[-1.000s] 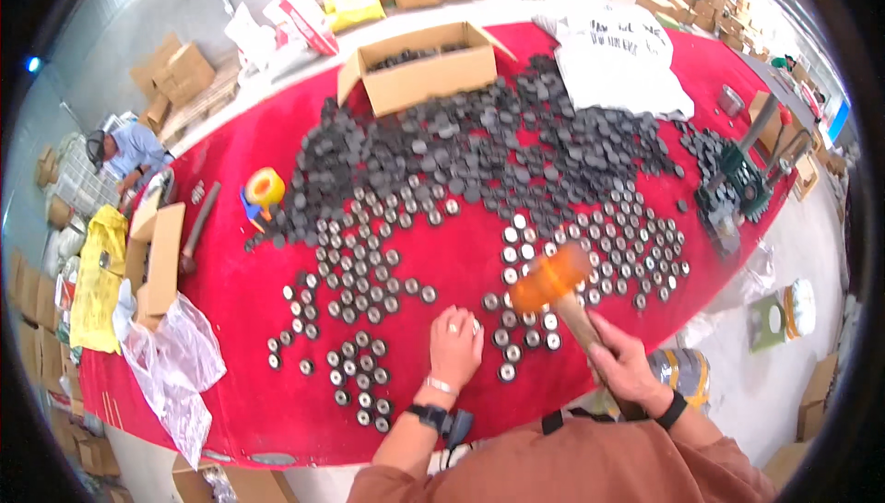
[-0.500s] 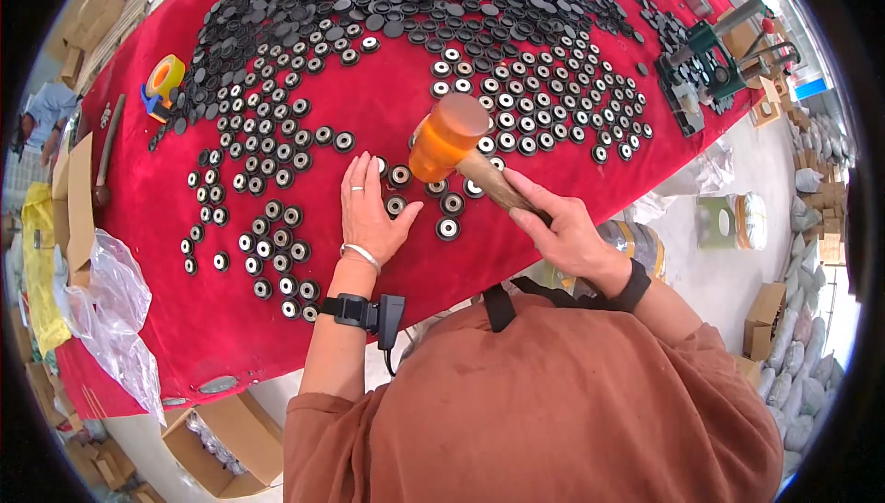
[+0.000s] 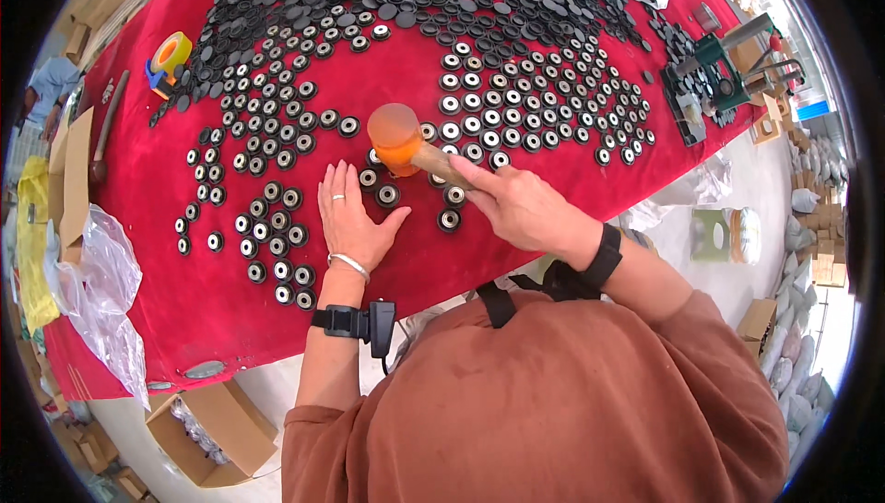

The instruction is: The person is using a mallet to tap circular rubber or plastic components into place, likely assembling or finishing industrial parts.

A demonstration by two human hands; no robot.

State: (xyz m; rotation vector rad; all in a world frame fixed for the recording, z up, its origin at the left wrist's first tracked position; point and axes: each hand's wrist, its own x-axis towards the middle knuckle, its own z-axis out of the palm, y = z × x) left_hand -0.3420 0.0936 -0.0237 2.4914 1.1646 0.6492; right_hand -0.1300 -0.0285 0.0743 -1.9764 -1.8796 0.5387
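Note:
My right hand (image 3: 527,210) is wrapped round the wooden handle of a mallet (image 3: 395,134) with a translucent orange head. The mallet's head hangs over or rests among a few black round parts with metal ring centres; contact cannot be told, and it hides what lies beneath. My left hand (image 3: 355,224) lies flat on the red cloth, fingers stretched, holding nothing. Just right of its fingertips is one ringed part (image 3: 387,195). A larger group of ringed parts (image 3: 493,117) stands in rows to the right, and another group (image 3: 270,146) spreads to the left.
Plain black discs and rings (image 3: 406,19) are heaped along the far side of the red table (image 3: 369,88). A green hand press (image 3: 719,74) stands at the far right. Yellow tape (image 3: 171,53), a hammer (image 3: 109,125) and clear plastic (image 3: 106,286) lie left; an open carton (image 3: 212,429) sits below.
My right hand has carried the mallet leftward, closer to my left hand. My left hand has shifted slightly left, remaining flat. The whole view has shifted a little.

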